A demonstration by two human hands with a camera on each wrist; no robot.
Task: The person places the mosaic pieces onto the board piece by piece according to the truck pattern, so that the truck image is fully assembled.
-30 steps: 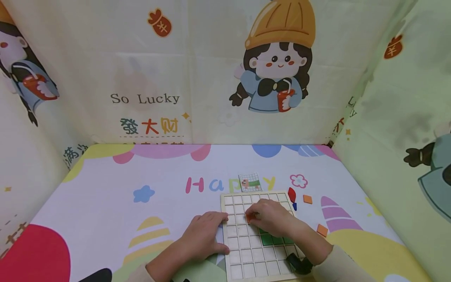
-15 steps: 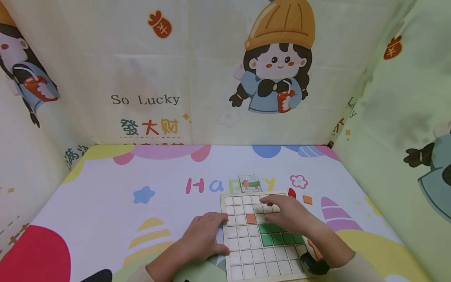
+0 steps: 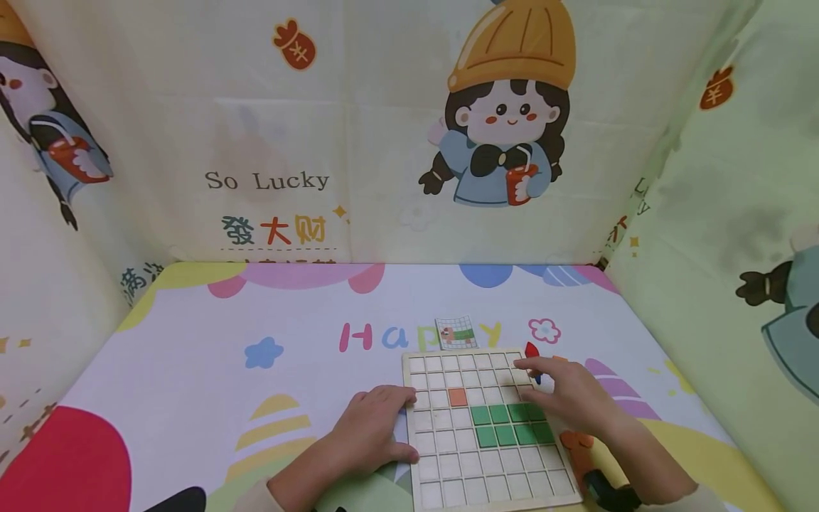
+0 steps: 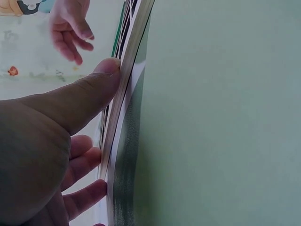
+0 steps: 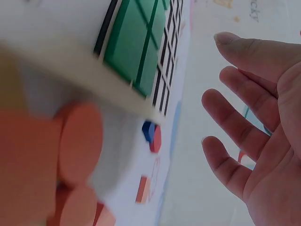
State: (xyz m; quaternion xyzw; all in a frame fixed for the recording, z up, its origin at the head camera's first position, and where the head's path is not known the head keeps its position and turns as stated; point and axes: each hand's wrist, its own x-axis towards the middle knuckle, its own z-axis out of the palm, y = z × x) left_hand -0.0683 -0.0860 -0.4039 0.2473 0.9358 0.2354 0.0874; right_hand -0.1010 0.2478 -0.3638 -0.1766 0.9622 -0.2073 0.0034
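A wooden grid board (image 3: 441, 466) lies on the table with one orange square tile (image 3: 457, 397) and a block of green tiles (image 3: 505, 435) set in its cells. My left hand (image 3: 367, 430) rests at the board's left edge; in the left wrist view its thumb and fingertips touch the side of the board (image 4: 123, 87). Over the right edge of the board hovers my right hand (image 3: 572, 398), fingers spread and holding nothing. The right wrist view shows that hand (image 5: 263, 113) apart from the board and the green tiles (image 5: 134, 44).
Beyond the board lies a small picture card (image 3: 456, 333). On the right are a red piece (image 3: 532, 349), a blue piece (image 5: 148, 130), an orange square tile (image 5: 142, 189) and orange rounded pieces (image 5: 82, 143). Patterned cloth walls (image 3: 384, 128) surround the table.
My right hand has let go of the orange square tile, leaving it in a cell, and has moved right to the board's right edge. The left hand stays in place.
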